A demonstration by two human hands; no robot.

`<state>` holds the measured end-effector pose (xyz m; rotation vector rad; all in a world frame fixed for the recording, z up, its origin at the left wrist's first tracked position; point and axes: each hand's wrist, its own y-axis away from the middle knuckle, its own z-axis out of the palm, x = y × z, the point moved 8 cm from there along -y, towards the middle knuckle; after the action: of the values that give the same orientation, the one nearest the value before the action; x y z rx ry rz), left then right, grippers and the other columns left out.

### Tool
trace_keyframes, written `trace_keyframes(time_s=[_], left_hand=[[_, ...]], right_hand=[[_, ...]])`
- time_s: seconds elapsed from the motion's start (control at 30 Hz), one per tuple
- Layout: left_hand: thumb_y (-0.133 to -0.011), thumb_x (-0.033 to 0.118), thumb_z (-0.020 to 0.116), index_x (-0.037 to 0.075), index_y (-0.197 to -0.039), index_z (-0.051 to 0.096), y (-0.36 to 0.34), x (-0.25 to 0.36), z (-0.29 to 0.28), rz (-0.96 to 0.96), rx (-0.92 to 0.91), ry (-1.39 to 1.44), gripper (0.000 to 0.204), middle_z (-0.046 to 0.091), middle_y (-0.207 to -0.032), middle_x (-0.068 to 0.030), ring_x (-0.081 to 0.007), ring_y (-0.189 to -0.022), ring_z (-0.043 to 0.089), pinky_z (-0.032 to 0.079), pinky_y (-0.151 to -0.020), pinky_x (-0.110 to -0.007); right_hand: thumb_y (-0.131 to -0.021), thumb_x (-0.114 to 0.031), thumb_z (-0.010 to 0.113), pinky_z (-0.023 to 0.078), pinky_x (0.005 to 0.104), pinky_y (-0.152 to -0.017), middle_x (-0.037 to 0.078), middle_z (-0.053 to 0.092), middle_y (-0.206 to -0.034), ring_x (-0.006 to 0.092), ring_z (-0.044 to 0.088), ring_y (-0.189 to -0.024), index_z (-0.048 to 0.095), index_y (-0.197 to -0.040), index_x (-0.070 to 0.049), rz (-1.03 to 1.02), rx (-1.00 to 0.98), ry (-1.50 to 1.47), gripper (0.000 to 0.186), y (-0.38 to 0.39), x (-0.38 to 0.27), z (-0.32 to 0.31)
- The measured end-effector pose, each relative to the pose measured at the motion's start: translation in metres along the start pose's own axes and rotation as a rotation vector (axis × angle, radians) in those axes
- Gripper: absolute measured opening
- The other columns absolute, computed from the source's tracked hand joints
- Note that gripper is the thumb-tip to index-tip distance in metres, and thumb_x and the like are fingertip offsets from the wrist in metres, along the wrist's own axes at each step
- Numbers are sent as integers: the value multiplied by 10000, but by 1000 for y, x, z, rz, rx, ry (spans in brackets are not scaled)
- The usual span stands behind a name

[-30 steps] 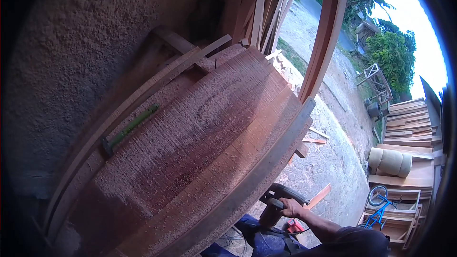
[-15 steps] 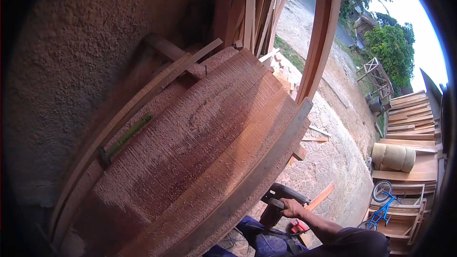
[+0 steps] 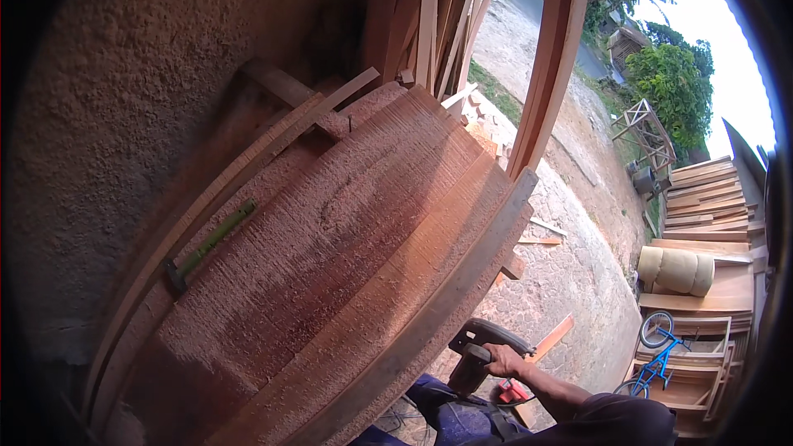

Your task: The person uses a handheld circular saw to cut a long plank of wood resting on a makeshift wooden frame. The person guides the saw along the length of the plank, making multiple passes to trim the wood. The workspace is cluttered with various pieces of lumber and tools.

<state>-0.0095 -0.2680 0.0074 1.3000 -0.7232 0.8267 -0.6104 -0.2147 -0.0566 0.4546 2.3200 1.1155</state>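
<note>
My right hand point(image 3: 504, 360) is wrapped round the handle of a dark power tool that looks like a circular saw point(image 3: 469, 370), with a curved black guard. It is held beside the near edge of a workbench, in front of my blue trousers. A wide reddish wooden board point(image 3: 330, 239), strewn with sawdust, lies on the bench, and a long straight-edged plank point(image 3: 446, 301) runs along its near side. A hammer with a green handle point(image 3: 216, 239) rests beyond the board. My left hand is out of the picture.
A rough wall point(image 3: 140, 116) rises at the left. Long timbers point(image 3: 549, 74) lean upright at the far end. On the ground are a red object point(image 3: 512, 391) and wood offcuts point(image 3: 552, 339). A blue bicycle point(image 3: 661, 359), a rolled foam mat point(image 3: 676, 271) and stacked planks point(image 3: 702, 194) stand at right.
The view has shifted slightly, so the whole scene sits a little further left. My right hand keeps its grip on the circular saw beside the bench.
</note>
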Motion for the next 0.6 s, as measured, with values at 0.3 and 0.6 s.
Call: trace_keyframes(time_s=[0.3, 0.6], left_hand=[[-1058, 621, 278, 70, -1571, 355, -3, 21, -46, 16, 73, 82, 757, 381, -1609, -178, -382, -1454, 407, 360, -1210, -506], [-1049, 640, 282, 73, -1588, 340, 10, 45, -109, 43, 188, 193, 784, 358, -1632, -182, -393, -1472, 391, 351, -1220, -511]], right_hand=[[-756, -216, 756, 546, 470, -884, 219, 727, -996, 408, 703, -1026, 641, -1107, -42, -26, 50, -28, 408, -6, -28, -12], [-757, -251, 736, 539, 494, -858, 240, 711, -980, 442, 684, -1003, 637, -1100, -55, -67, -17, 37, 406, -19, -45, -2]])
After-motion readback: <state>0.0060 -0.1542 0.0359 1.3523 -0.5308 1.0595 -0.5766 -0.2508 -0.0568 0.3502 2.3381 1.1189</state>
